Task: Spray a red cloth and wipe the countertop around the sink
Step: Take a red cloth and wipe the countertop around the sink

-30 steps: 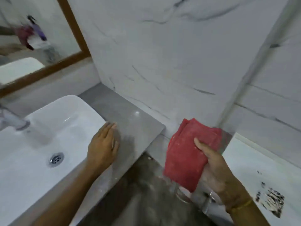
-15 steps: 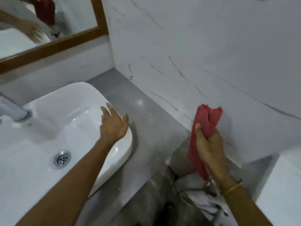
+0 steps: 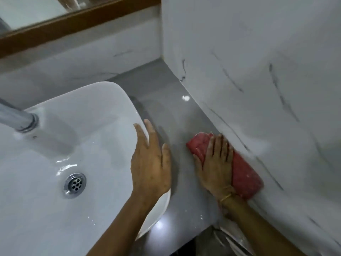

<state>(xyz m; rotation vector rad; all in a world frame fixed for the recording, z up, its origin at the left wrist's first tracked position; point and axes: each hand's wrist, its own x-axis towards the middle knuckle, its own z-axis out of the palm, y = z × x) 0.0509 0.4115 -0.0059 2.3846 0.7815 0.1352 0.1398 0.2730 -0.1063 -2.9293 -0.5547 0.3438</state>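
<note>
We saw the red cloth [image 3: 245, 174] bunched into a thick, elongated wad, lying on the grey tabletop [image 3: 184, 209] in the narrow strip between the white sink [image 3: 73, 126] and the marble-patterned wall [image 3: 258, 71], its far edge right against the foot of the wall. Pale flecks showed on its surface.

Our right hand [image 3: 215, 163] lay palm down on the cloth, forearm coming in from the lower right, a thin gold bangle [image 3: 225, 197] at the wrist. Its fingers [image 3: 218, 145] were stretched out nearly flat and slightly spread, pressing the cloth to the tabletop rather than curling around it.

Our left hand [image 3: 149, 163] rested palm down over the sink's right rim, fingers extended and gripping nothing, the thumb reaching out over the tabletop. Whether the thumb touched the surface we could not tell.
</note>
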